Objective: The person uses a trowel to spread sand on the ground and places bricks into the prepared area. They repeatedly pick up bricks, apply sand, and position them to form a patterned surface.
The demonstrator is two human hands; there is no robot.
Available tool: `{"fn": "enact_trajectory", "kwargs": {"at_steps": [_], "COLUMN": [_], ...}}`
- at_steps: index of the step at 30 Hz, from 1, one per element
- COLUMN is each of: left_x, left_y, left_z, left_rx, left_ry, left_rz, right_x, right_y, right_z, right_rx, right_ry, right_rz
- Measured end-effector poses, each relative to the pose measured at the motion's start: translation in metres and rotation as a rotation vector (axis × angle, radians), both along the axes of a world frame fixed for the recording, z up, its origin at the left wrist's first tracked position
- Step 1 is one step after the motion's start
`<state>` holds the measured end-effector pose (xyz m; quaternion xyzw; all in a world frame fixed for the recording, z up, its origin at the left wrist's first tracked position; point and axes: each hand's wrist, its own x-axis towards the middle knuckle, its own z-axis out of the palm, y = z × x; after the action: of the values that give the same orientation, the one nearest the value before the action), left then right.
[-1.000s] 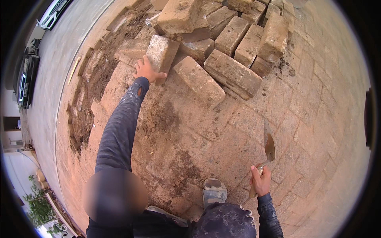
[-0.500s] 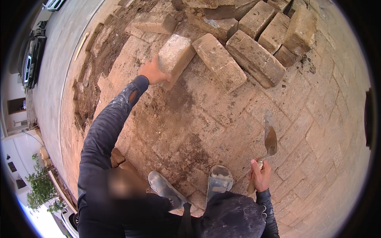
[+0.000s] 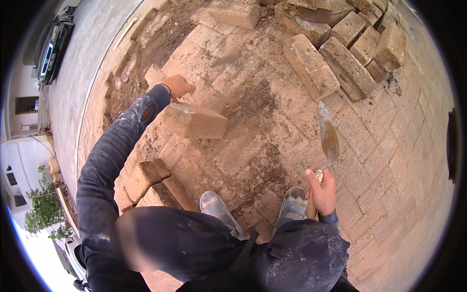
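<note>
Left hand (image 3: 178,86) at 11 o'clock, fingers curled round end of tan rectangular stone paver (image 3: 195,121), lifted off pavement; right hand (image 3: 321,190) at 4 o'clock, fist wrapped tight on steel-bladed pointed trowel (image 3: 328,136), blade up twd 12.

Stacked loose pavers (image 3: 335,53) ahead of my shoes (image 3: 219,209); two pavers (image 3: 155,182) just left of them; parked car (image 3: 51,46) far left.

We stretch our left arm (image 3: 114,155) far forward, left hand (image 3: 178,87) clamped, fingers apparently curled under and hidden. Our right hand (image 3: 321,191) sits low and close, fist closed, thumb up.
</note>
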<state>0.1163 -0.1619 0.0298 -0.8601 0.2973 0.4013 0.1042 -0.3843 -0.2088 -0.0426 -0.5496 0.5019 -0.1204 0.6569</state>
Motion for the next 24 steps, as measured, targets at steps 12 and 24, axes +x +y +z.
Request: {"fn": "enact_trajectory", "kwargs": {"at_steps": [12, 24], "left_x": [-0.053, -0.070], "left_y": [0.137, 0.147], "left_z": [-0.002, -0.057], "left_rx": [-0.637, -0.966], "left_ry": [-0.292, -0.424], "left_rz": [-0.754, -0.034], "right_x": [0.102, 0.170], "right_y": [0.031, 0.072], "right_z": [-0.015, -0.022], "right_rx": [0.041, -0.276], "right_ry": [0.020, -0.186], "right_rz": [0.359, 0.496]}}
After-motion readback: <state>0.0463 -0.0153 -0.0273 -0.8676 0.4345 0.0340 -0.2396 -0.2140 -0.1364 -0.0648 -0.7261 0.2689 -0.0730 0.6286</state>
